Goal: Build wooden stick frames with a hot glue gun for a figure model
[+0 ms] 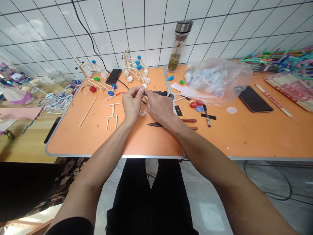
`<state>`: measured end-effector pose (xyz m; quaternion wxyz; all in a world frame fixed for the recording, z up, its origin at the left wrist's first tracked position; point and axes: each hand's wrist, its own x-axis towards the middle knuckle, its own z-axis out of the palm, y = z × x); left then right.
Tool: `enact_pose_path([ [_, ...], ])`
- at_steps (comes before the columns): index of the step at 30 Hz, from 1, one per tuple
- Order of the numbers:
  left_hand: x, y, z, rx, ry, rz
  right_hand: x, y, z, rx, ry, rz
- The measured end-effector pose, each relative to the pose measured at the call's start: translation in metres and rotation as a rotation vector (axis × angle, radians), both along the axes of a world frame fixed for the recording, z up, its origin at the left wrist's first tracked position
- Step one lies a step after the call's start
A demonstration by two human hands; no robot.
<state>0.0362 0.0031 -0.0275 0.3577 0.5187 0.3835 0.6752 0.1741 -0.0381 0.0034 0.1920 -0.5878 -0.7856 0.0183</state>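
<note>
My left hand (133, 101) is closed in a pinch, with a small white round piece (144, 86) at its fingertips. Right beside it, my right hand (160, 106) has its fingers curled closed, and what they hold is largely hidden. A black tool-like object (160, 93) shows just behind the right hand, and a black cord (124, 85) runs in towards both hands. Below my fingers lies a clear round cap (142, 112). Pliers with red handles (188, 120) rest partly under my right wrist. Left of my hands is a flat wooden stick frame (111, 117).
Two stick models with coloured caps, one at left (94, 76) and one at centre (134, 65), stand near the wall. A tea bottle (179, 45), a plastic bag (217, 80), a phone (255, 99) and a marker (206, 116) are to the right. A loose stick (87, 112) lies left.
</note>
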Motion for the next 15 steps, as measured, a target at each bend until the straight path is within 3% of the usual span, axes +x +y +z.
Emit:
enact_pose_path([
  [3,0.001,0.001,-0.004,0.007,-0.032,-0.015,-0.002,-0.001,0.002,-0.011,0.058,-0.005],
  [6,0.001,0.001,-0.004,0.027,-0.045,-0.042,0.003,0.002,0.011,-0.083,0.397,0.054],
  [8,0.0,0.0,0.0,0.032,-0.053,-0.059,0.01,0.005,0.021,-0.297,0.77,0.157],
  [10,0.0,-0.001,0.004,0.034,-0.077,-0.084,0.018,0.008,0.031,-0.651,1.108,0.282],
  [12,0.0,-0.001,0.007,0.03,-0.112,-0.115,0.024,0.01,0.038,-0.921,1.277,0.377],
  [13,0.0,0.0,0.008,0.023,-0.128,-0.125,0.024,0.01,0.039,-0.973,1.294,0.393],
  [15,0.0,0.001,0.007,0.003,-0.148,-0.12,0.021,0.01,0.035,-0.857,1.212,0.334],
])
